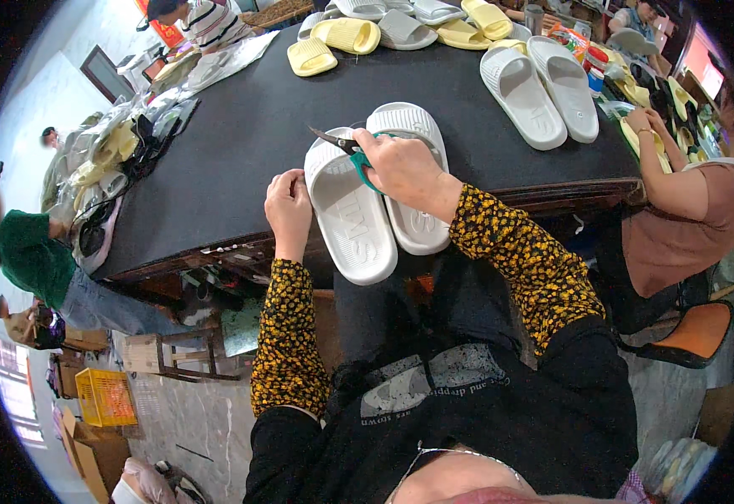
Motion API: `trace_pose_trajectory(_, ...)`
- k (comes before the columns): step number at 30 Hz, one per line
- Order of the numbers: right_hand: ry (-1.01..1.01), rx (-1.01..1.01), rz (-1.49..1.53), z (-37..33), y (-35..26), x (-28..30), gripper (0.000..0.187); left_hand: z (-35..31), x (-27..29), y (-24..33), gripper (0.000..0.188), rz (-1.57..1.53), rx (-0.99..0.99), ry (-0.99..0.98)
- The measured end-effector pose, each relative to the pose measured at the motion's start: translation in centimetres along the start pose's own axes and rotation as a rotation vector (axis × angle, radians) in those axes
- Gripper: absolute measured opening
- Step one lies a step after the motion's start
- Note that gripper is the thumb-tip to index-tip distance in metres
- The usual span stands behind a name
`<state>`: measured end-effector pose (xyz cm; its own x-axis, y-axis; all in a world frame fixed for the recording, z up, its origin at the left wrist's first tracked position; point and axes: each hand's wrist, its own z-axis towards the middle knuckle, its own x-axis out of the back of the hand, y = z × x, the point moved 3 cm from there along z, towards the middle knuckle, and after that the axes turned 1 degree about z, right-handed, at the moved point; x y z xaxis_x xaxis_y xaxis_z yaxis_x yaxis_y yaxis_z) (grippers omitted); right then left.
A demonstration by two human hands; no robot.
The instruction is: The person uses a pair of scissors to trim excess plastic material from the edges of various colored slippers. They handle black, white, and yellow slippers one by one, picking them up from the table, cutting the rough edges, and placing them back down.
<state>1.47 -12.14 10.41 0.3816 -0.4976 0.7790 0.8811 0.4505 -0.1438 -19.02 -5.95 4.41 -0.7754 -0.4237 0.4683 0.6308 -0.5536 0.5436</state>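
Two pale grey slide sandals lie side by side at the near table edge: the left slide and the right slide. My right hand is closed on a pair of scissors with green handles, held over the straps. The dark blades point left across the left slide's strap. Beside that slide's left edge, my left hand is closed, its fingertips pinched together against the side. Whatever is between those fingers is hidden.
Another pale grey pair of slides lies at the right on the dark table. Yellow and grey slides are piled at the far edge. Co-workers sit left, right and beyond. A wooden stool and yellow crate stand at lower left.
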Motion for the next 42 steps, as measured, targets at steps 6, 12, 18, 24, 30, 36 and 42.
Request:
trace_pose_trajectory(6, -0.039, -0.009, 0.031, 0.0, 1.0, -0.1, 0.031, -0.3, 0.1, 0.0, 0.007, -0.03, 0.043, -0.01)
trace_pose_trajectory(12, -0.056, -0.014, 0.043, 0.1, 1.4, -0.4, 0.029, -0.3, 0.1, -0.3, 0.007, 0.006, 0.015, -0.007)
trace_pose_trajectory(18, -0.026, -0.003, 0.032, 0.1, 2.0, -0.5, 0.027, -0.4, 0.1, -0.6, 0.007, 0.013, 0.017, -0.038)
trace_pose_trajectory(24, -0.01, -0.015, -0.063, -0.1, 3.2, -0.3, 0.029, -0.7, 0.3, -0.7, 0.007, 0.033, -0.02, -0.021)
trace_pose_trajectory(30, 0.04, 0.011, -0.169, -0.7, 6.0, 0.8, 0.013, -0.8, 0.2, -1.1, 0.007, 0.034, -0.001, -0.03)
trace_pose_trajectory(36, 0.004, -0.11, -0.239, -1.6, 10.7, 1.1, 0.025, -1.1, 0.4, -1.7, 0.007, 0.058, -0.011, -0.018)
trace_pose_trajectory(42, 0.099, -0.107, -0.275, -3.8, 12.1, -2.2, 0.021, -3.3, 0.6, -6.4, 0.007, 0.071, -0.034, -0.029)
